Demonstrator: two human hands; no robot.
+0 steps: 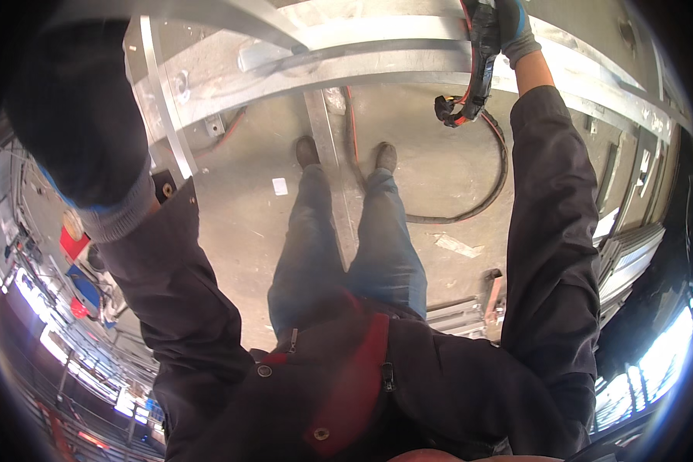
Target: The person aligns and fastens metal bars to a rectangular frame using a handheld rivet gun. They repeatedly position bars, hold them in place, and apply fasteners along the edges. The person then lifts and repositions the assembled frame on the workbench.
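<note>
My right hand (513, 29), in a grey and dark glove, is at the top edge, closed around a black, tape-wrapped cable bundle (483, 58). Red wires run along the bundle, and its lower end hangs in a small loop below a pale metal beam. The fingertips are partly cut off by the picture's edge. Large and dark at upper left, my left hand (77, 108) is raised close to the camera in a black glove with a grey cuff. Its fingers are lost in shadow. Behind it stand the bars of a metal frame (346, 65).
A dark cable (485, 212) curves over the concrete floor near my boots. A metal bar (327, 146) runs between my legs. Metal lengths (631, 258) are stacked at right. Red and blue items (85, 285) lie at far left, with a small white paper (279, 186) on the floor.
</note>
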